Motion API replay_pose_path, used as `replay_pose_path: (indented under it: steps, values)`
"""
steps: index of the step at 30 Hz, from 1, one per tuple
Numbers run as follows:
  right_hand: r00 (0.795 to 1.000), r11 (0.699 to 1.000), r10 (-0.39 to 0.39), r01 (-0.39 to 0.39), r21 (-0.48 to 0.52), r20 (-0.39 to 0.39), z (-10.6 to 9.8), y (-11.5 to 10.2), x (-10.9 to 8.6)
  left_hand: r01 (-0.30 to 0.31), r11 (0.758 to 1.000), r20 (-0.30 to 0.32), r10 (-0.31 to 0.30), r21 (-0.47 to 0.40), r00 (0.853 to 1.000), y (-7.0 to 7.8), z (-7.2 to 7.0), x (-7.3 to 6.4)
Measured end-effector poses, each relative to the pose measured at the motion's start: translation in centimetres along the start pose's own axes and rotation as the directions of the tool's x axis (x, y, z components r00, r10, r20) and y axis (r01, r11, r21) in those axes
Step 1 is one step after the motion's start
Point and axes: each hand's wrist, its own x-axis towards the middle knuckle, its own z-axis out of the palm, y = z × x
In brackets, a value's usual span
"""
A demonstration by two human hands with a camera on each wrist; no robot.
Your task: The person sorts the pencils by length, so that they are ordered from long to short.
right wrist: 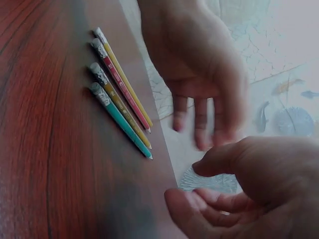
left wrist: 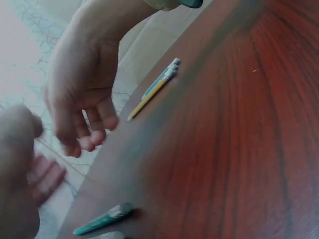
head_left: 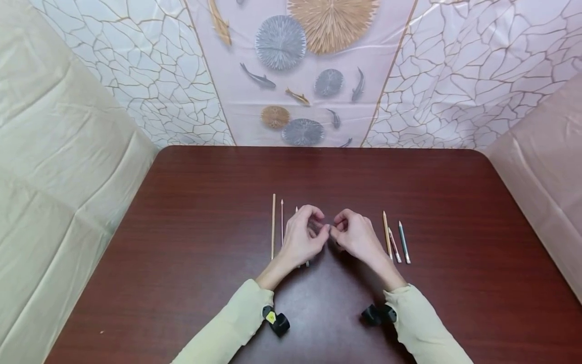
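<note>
In the head view my left hand (head_left: pixel 302 232) and right hand (head_left: pixel 359 235) hover close together over the middle of the table, fingertips nearly meeting. The fingers of both are loosely bent. The right wrist view shows a gap between thumb and forefinger of the right hand (right wrist: pixel 249 194), and I see nothing held there. The left hand (left wrist: pixel 25 169) appears blurred in its own wrist view, with no object visible in it. Beside it lie several pencils, among them a tan one (head_left: pixel 273 227) and a teal one (right wrist: pixel 122 119). Right of the right hand are a yellow pencil (head_left: pixel 386 233), a red pencil (head_left: pixel 394 245) and a blue-green pencil (head_left: pixel 404 242).
The dark red-brown table (head_left: pixel 204 202) has rounded far corners. A patterned wall hanging (head_left: pixel 300 76) rises behind it, and pale cloth (head_left: pixel 59 151) drapes both sides. Each wrist wears a black camera mount (head_left: pixel 279 323).
</note>
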Motion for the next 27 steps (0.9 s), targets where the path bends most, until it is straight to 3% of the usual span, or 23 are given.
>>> replay_pose_path:
  steps: [2,4,6,9,10,11,12,13,16,19,27]
  values:
    - [1.0,0.999,-0.023,0.023,0.042,-0.005,0.0,0.1,-0.1,-0.099,0.981,-0.042,0.093,-0.168,0.995,-0.1,0.4,0.0]
    - [0.999,0.992,-0.041,0.041,0.117,-0.001,0.0,0.2,-0.1,-0.216,0.937,-0.122,0.189,-0.273,0.974,-0.1,0.7,0.0]
    - [0.999,0.979,-0.048,0.047,0.198,0.001,-0.1,0.2,-0.2,-0.343,0.89,-0.221,0.285,-0.299,0.933,0.2,1.0,0.3]
    - [0.998,0.955,-0.065,0.066,0.288,-0.015,-0.4,0.2,-0.2,-0.485,0.84,-0.338,0.395,-0.243,0.854,1.3,1.1,0.8]
    - [0.998,0.948,-0.066,0.07,0.31,-0.024,-0.6,0.2,-0.3,-0.508,0.832,-0.361,0.414,-0.222,0.836,1.9,1.0,1.0]
    - [0.997,0.942,-0.069,0.076,0.328,-0.033,-0.8,0.3,-0.3,-0.514,0.833,-0.376,0.418,-0.205,0.827,2.4,0.9,1.1]
    - [0.997,0.935,-0.068,0.079,0.344,-0.043,-0.9,0.3,-0.3,-0.505,0.841,-0.385,0.407,-0.196,0.828,2.9,0.9,1.2]
    - [0.996,0.931,-0.066,0.081,0.356,-0.054,-1.1,0.4,-0.4,-0.48,0.855,-0.386,0.383,-0.198,0.84,3.4,0.8,1.2]
    - [0.996,0.922,-0.044,0.072,0.381,-0.081,-1.7,0.8,-0.5,-0.364,0.906,-0.372,0.269,-0.215,0.889,4.4,0.9,1.2]
    - [0.996,0.92,-0.021,0.054,0.389,-0.089,-2.1,1.1,-0.5,-0.269,0.932,-0.338,0.178,-0.244,0.924,4.8,1.0,1.0]
    - [0.996,0.917,0.003,0.031,0.398,-0.086,-2.8,1.8,-0.8,-0.182,0.94,-0.273,0.102,-0.289,0.957,5.0,1.8,0.8]
